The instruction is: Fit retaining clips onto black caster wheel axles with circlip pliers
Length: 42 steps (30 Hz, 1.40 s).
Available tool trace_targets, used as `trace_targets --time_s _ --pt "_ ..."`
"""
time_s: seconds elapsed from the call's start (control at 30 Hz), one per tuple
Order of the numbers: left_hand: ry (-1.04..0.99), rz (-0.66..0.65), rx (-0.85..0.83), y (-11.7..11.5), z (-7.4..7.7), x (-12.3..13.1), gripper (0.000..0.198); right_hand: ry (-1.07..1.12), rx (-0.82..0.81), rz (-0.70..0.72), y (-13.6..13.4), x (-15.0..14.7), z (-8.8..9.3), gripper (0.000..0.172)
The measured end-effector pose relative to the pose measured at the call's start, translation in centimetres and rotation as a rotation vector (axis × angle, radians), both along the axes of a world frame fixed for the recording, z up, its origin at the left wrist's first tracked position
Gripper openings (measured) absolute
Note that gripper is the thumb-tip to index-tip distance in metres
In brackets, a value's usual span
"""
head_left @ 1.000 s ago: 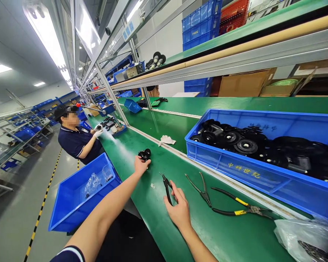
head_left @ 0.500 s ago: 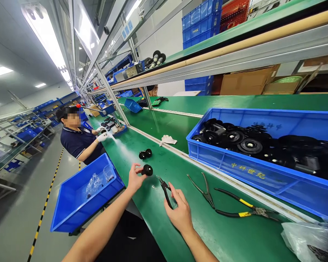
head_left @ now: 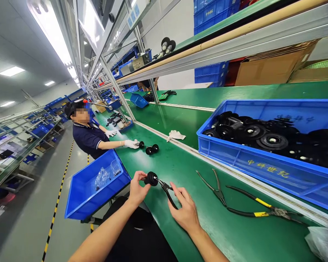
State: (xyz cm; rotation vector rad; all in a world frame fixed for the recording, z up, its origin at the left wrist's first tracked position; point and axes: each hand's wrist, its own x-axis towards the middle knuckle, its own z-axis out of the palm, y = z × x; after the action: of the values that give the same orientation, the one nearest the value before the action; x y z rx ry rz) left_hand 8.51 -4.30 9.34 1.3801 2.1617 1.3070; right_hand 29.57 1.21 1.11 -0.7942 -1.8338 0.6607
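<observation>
My left hand (head_left: 138, 189) pinches a black wheel part (head_left: 152, 178) above the green bench (head_left: 180, 225). Black-handled pliers (head_left: 166, 188) are in my right hand (head_left: 184, 209), their tips at the centre of the wheel. Further along the bench lies a pair of black wheels (head_left: 152, 149). A person's gloved hand (head_left: 131, 144) holds another black wheel part (head_left: 141, 145) beside them. To the right of my right hand lie steel pliers (head_left: 217, 190) and large pliers with black and yellow handles (head_left: 262, 208).
A blue bin (head_left: 262, 163) full of black wheels stands at the right. Another blue bin (head_left: 79, 198) sits left of the bench. A white glove (head_left: 176, 135) lies by the metal rail; a plastic bag (head_left: 322, 242) is at the lower right.
The plier tips have moved from beside the wheel part onto its centre. The other person's gloved hand has reached along the bench toward the wheel pair with a wheel part. The view has shifted slightly.
</observation>
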Motion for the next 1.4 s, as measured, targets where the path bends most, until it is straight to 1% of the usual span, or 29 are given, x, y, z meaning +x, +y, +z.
trace_targets --time_s 0.13,0.2,0.23,0.3,0.37,0.47,0.57,0.63,0.73,0.8,0.87,0.93,1.03,1.23,1.4 --pt "0.107 0.036 -0.104 -1.3 -2.5 -1.4 0.039 -0.017 -0.085 -0.022 0.1 0.1 -0.1 0.064" --pt "0.114 0.054 -0.129 -1.9 -3.1 -2.4 0.045 -0.005 -0.111 -0.025 0.2 0.1 0.0 0.063" --pt "0.109 0.05 -0.152 -2.2 -3.2 -2.8 0.052 0.002 -0.121 -0.022 0.2 0.1 0.0 0.063" --pt "0.089 0.006 -0.228 -2.5 -2.9 -3.6 0.068 0.014 -0.138 -0.019 0.3 0.1 0.1 0.063" --pt "0.064 -0.075 -0.305 -2.6 -2.2 -4.0 0.079 0.016 -0.153 -0.016 0.3 0.0 0.1 0.062" --pt "0.059 -0.193 -0.337 -2.2 -1.1 -4.2 0.082 0.004 -0.162 0.004 0.3 0.0 0.0 0.062" --pt "0.038 -0.258 -0.316 -1.7 -0.8 -4.0 0.081 -0.029 -0.151 0.035 0.2 0.0 -0.1 0.062" --pt "-0.005 -0.249 -0.25 -1.6 -0.9 -3.7 0.079 -0.055 -0.134 0.058 0.1 0.1 0.0 0.063" --pt "-0.067 -0.221 -0.113 -1.8 -0.9 -2.9 0.083 -0.092 -0.111 0.101 -0.1 0.1 0.0 0.067" --pt "-0.083 -0.259 -0.073 -2.0 -0.5 -2.3 0.084 -0.108 -0.091 0.116 -0.2 0.1 0.1 0.07" --pt "-0.07 -0.31 -0.059 -2.2 0.1 -1.7 0.082 -0.113 -0.06 0.126 -0.3 0.1 0.1 0.071" --pt "-0.042 -0.327 -0.041 -2.2 0.7 -1.2 0.079 -0.119 -0.029 0.141 -0.4 0.1 0.1 0.072" --pt "-0.001 -0.304 -0.011 -2.2 1.3 -0.9 0.076 -0.131 0.013 0.149 -0.4 0.1 0.1 0.07" --pt "0.047 -0.228 -0.009 -2.3 1.6 -0.8 0.072 -0.156 0.082 0.113 -0.5 0.0 0.4 0.067" --pt "0.078 -0.225 -0.018 -2.5 1.9 -0.6 0.067 -0.164 0.125 0.103 -0.5 0.0 0.5 0.064"
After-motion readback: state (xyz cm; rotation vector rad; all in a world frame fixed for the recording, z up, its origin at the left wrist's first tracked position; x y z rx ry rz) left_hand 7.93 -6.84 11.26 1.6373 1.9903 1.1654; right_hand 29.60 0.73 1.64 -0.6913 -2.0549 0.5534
